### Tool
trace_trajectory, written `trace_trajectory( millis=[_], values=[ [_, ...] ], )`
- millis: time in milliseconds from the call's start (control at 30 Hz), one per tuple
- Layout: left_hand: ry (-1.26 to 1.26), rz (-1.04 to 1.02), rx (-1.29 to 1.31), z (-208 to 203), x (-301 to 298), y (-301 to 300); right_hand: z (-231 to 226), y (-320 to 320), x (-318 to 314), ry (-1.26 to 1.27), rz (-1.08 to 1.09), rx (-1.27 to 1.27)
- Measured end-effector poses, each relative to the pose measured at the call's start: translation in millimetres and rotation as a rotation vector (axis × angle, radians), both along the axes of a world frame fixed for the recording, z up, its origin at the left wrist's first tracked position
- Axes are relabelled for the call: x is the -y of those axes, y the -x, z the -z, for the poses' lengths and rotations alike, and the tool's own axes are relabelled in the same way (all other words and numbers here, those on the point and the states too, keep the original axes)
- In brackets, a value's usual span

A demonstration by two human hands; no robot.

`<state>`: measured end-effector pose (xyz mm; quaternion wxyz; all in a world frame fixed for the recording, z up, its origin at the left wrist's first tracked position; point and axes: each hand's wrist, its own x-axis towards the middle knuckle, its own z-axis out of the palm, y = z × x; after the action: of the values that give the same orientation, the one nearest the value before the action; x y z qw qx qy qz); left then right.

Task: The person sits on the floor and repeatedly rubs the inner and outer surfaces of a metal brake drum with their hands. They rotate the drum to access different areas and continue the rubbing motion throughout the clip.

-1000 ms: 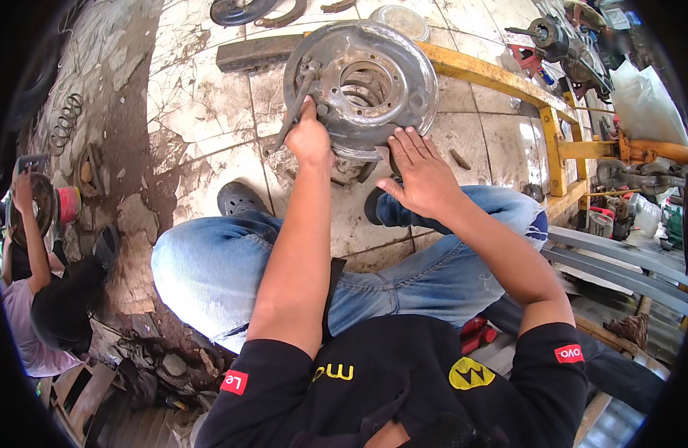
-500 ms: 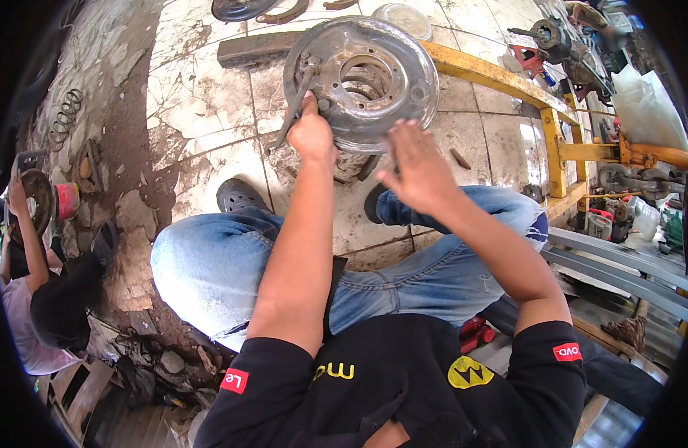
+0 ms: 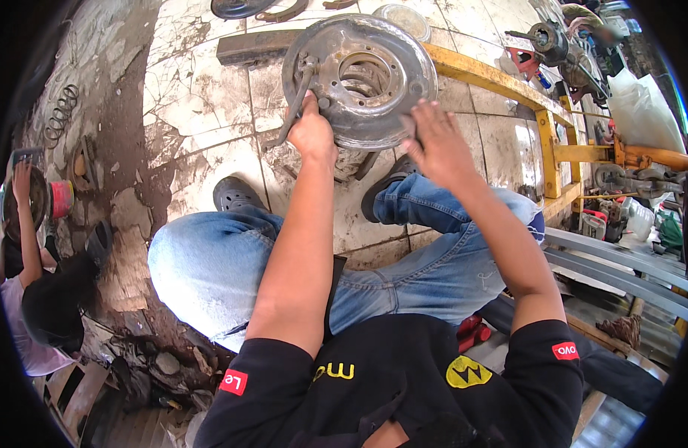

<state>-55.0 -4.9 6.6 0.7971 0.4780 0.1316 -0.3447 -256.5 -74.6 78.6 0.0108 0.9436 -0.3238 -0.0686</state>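
A round, worn metal brake backing plate (image 3: pixel 392 123) with a large bolt-holed centre opening is tilted in front of me. My left hand (image 3: pixel 312 136) is closed on its near-left edge, beside a dark metal rod (image 3: pixel 294 112) that lies along the plate's left side. My right hand (image 3: pixel 439 143) is at the plate's near-right rim, its fingers bent together over a small dark flat piece (image 3: pixel 409 125). What that piece is, I cannot make out.
A yellow metal frame (image 3: pixel 501 84) runs to the right of the plate. A dark block (image 3: pixel 256 48) lies behind it on the tiled floor. A coil spring (image 3: pixel 60 116) lies far left, above a person (image 3: pixel 30 261) handling a round part. Machine parts (image 3: pixel 568 48) crowd the upper right.
My right hand has moved right and slightly down along the plate's rim, uncovering the small dark piece under its fingers. My left hand keeps its grip.
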Motion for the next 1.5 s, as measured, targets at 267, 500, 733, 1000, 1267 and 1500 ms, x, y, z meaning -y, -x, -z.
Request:
trace_trajectory(
  millis=[267, 500, 733, 1000, 1267, 1500],
  values=[
    [-0.027, -0.006, -0.035, -3.1, -3.0, -0.8, -2.2, -15.7, -32.2, -0.093, -0.102, -0.105],
    [-0.078, 0.05, -0.045, -6.8, -2.4, -0.3, 0.4, -14.1, -34.6, -0.015, -0.095, -0.039],
    [-0.107, 0.078, 0.134, 10.4, 0.5, 3.4, -7.9, -6.1, 6.7, -0.277, 0.118, 0.471],
    [-0.132, 0.199, 0.179, 8.6, -16.9, 1.7, -11.4, -55.1, 23.2, -0.231, 0.346, 0.501],
    [-0.194, 0.285, 0.213, -4.8, -24.6, 2.5, 46.4, -87.1, 46.5, -0.081, 0.201, 0.484],
    [-0.262, 0.292, 0.19, -4.6, -21.6, 1.7, 47.2, -84.9, 49.4, -0.006, 0.115, 0.481]
  ],
)
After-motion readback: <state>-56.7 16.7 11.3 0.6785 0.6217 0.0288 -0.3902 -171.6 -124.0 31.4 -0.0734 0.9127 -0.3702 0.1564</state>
